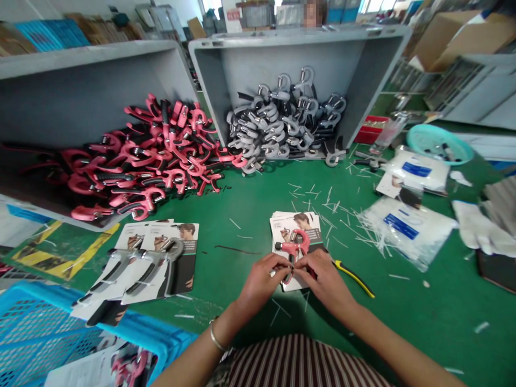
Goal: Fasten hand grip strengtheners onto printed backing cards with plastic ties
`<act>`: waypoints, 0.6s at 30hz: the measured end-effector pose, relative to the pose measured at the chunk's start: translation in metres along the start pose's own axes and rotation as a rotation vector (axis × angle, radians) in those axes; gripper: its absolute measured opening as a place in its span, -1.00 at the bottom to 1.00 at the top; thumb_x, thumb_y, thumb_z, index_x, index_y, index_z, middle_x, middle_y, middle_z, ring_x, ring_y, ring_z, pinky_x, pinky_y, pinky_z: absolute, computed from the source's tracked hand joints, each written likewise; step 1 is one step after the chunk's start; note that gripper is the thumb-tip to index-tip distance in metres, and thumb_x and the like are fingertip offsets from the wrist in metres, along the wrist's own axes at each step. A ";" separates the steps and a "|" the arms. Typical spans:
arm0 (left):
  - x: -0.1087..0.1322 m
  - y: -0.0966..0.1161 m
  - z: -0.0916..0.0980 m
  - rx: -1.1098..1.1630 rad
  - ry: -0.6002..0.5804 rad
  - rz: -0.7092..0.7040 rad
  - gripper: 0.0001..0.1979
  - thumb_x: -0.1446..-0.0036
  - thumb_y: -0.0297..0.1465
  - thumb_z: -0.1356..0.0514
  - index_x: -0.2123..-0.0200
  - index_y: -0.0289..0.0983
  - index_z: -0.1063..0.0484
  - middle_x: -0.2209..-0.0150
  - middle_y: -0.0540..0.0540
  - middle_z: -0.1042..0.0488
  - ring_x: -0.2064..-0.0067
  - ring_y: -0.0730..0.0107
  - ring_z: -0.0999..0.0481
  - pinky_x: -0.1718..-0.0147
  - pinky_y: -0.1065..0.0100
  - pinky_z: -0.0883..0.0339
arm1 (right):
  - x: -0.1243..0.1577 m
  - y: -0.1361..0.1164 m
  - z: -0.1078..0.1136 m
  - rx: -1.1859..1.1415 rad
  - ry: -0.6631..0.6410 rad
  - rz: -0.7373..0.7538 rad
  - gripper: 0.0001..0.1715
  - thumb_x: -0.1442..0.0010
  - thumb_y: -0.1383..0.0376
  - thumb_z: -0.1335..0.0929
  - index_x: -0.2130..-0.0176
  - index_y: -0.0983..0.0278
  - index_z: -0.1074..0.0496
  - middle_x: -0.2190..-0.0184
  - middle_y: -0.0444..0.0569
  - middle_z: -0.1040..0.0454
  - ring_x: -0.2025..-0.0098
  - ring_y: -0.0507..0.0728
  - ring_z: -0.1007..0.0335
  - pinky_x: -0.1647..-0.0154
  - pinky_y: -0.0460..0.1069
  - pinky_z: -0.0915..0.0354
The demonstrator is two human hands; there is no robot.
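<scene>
A pink hand grip strengthener (pixel 300 242) lies on a printed backing card (pixel 278 228), which rests on a small stack of similar cards in front of me. Over its lower handle, the fingertips of my left hand (pixel 262 277) and my right hand (pixel 324 277) meet in a pinch. Whatever is between the fingertips is too small to make out. A pair of pliers with yellow-and-black handles (pixel 355 278) lies just right of my right hand. To the left, grey hand grip strengtheners (pixel 151 269) rest on overlapping backing cards.
Pink grip strengtheners (pixel 169 156) spill from a grey crate (pixel 161 70) at left; grey ones (pixel 278 126) fill another crate (pixel 298 35). Thin white strips (pixel 330 204) litter the green table (pixel 242 204). Plastic bags (pixel 411 228), a glove (pixel 479 228), a turquoise bowl (pixel 439 134) and blue basket (pixel 161 344) surround it.
</scene>
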State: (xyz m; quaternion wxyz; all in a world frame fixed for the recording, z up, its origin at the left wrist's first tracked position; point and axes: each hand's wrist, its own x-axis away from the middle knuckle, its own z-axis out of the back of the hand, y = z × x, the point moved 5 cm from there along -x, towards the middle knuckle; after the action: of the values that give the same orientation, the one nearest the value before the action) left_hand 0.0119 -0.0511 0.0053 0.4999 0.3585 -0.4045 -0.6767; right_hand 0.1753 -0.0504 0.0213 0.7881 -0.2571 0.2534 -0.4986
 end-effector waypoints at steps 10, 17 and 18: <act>0.000 0.005 -0.002 0.023 -0.033 0.024 -0.94 -0.16 -0.47 -0.22 0.32 -0.25 -0.51 0.33 -0.01 -0.51 0.28 0.42 -0.48 0.22 0.44 -0.30 | -0.001 -0.003 0.008 0.158 -0.116 0.121 -0.82 -0.33 0.26 -0.32 0.31 0.25 -0.45 0.36 -0.04 -0.47 0.23 0.18 -0.25 0.11 0.09 -0.14; -0.003 0.009 -0.001 -0.037 -0.071 -0.021 -0.94 -0.18 -0.47 -0.21 0.30 -0.25 -0.51 0.31 -0.02 -0.52 0.25 0.41 -0.48 0.19 0.43 -0.29 | -0.002 -0.003 0.008 0.138 -0.112 0.128 -0.79 -0.33 0.22 -0.31 0.32 0.25 -0.44 0.36 -0.05 -0.48 0.24 0.17 -0.27 0.11 0.07 -0.14; -0.003 0.009 0.000 -0.039 -0.072 -0.022 -0.94 -0.18 -0.47 -0.21 0.30 -0.25 -0.50 0.31 -0.02 -0.52 0.24 0.41 -0.48 0.19 0.43 -0.29 | -0.003 -0.003 0.009 0.143 -0.112 0.127 -0.79 -0.33 0.21 -0.31 0.32 0.24 -0.45 0.36 -0.05 -0.48 0.23 0.18 -0.27 0.11 0.07 -0.14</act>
State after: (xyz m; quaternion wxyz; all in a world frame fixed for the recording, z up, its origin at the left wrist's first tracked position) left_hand 0.0166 -0.0494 0.0140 0.4847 0.3285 -0.4050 -0.7023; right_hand 0.1783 -0.0475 0.0299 0.8473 -0.2110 0.1883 -0.4495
